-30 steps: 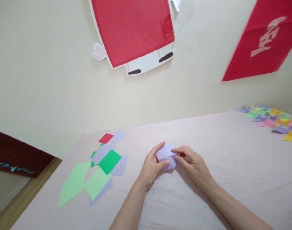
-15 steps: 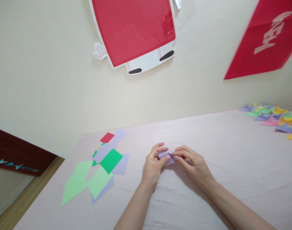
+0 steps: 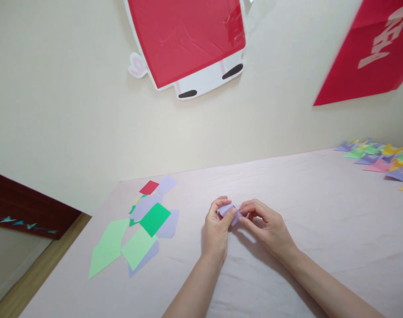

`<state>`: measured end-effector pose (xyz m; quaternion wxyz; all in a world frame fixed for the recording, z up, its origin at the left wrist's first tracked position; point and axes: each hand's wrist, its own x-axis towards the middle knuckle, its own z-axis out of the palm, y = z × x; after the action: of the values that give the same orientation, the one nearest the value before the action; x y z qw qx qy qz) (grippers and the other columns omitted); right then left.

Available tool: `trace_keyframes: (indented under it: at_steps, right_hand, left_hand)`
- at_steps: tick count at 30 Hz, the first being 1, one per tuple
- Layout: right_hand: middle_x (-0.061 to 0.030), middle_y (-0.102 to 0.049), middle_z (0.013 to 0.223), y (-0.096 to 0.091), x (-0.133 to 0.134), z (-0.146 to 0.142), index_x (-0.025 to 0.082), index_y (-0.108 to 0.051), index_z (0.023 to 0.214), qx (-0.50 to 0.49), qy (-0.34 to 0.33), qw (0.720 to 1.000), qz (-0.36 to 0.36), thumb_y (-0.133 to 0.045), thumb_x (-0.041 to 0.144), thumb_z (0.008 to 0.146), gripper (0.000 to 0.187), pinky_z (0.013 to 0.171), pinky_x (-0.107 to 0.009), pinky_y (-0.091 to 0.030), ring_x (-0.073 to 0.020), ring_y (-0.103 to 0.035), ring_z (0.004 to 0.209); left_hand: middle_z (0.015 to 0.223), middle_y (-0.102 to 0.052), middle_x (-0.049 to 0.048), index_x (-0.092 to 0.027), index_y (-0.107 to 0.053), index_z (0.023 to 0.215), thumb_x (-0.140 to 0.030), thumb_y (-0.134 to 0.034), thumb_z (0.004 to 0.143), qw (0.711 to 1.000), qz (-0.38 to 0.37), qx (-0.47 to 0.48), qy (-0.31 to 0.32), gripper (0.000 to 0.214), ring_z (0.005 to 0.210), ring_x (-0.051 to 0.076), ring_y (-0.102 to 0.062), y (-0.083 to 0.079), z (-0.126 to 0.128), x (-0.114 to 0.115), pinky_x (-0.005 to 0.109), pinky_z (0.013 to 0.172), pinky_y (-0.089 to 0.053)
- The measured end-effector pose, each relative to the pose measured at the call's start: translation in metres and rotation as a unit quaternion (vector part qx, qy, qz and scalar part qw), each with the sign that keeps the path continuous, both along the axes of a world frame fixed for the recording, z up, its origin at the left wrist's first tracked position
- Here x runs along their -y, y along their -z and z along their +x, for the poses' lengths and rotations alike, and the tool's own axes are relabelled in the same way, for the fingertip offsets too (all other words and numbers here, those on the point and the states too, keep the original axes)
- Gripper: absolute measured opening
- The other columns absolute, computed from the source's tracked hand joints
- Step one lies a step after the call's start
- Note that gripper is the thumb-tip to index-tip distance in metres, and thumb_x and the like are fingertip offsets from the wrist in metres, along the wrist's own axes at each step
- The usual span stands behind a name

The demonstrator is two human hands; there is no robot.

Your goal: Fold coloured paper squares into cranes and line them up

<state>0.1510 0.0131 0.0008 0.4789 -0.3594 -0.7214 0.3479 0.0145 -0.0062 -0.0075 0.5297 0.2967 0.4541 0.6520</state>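
Note:
A small folded piece of purple paper (image 3: pixel 226 209) is held up between my two hands, just above the cloth-covered table. My left hand (image 3: pixel 217 227) is closed on its left side, the thumb pressed flat over the front and the fingers curled behind. At the paper's right edge my right hand (image 3: pixel 265 223) pinches it between thumb and fingertips. The fingers cover part of the folds, so the full shape does not show.
Loose paper squares lie at the left, among them a dark green sheet (image 3: pixel 155 219), a light green sheet (image 3: pixel 139 247) and a red sheet (image 3: pixel 149 187). Several folded colourful paper figures (image 3: pixel 378 165) stand at the far right. The wall (image 3: pixel 221 132) rises behind the table (image 3: pixel 287 185).
The purple paper has turned slightly in my hands, and my left thumb has tilted more upright across it. The whole view has shifted a little.

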Motion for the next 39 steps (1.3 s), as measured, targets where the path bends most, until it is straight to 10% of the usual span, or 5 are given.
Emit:
trace_keyframes:
  at_steps: [25,33,39]
  right_hand:
    - [-0.0018,-0.064,0.078,0.002,-0.001,0.002,0.02,-0.062,0.078,-0.018,0.028,0.999,-0.04,-0.062,0.026,0.089,0.013,0.065,-0.027,-0.047,-0.0158,-0.059,0.071]
    - [-0.0023,-0.064,0.079,0.002,-0.004,0.007,0.02,-0.06,0.076,-0.008,0.076,0.997,0.018,-0.059,0.025,0.091,0.016,0.064,-0.026,-0.047,-0.0162,-0.06,0.073]
    - [-0.0034,-0.063,0.082,-0.001,-0.003,0.008,0.022,-0.059,0.08,0.031,0.092,0.99,0.098,-0.057,0.023,0.092,0.012,0.06,-0.026,-0.047,-0.0156,-0.06,0.07]
  left_hand:
    - [0.088,-0.057,-0.0009,-0.019,-0.057,0.106,-0.03,-0.081,0.07,0.999,0.006,0.036,0.006,0.044,0.081,0.012,-0.054,0.0,0.009,0.002,0.023,0.075,-0.043]
    - [0.097,-0.051,0.0027,-0.021,-0.057,0.079,-0.025,-0.065,0.085,0.931,0.072,-0.339,-0.115,0.011,0.101,0.019,-0.051,-0.018,0.007,0.015,0.031,0.091,-0.04]
    - [0.122,-0.049,0.0044,-0.026,-0.069,0.08,-0.032,-0.062,0.09,0.894,0.031,-0.434,-0.106,0.014,0.116,0.025,-0.044,-0.018,0.008,0.02,0.041,0.102,-0.034]
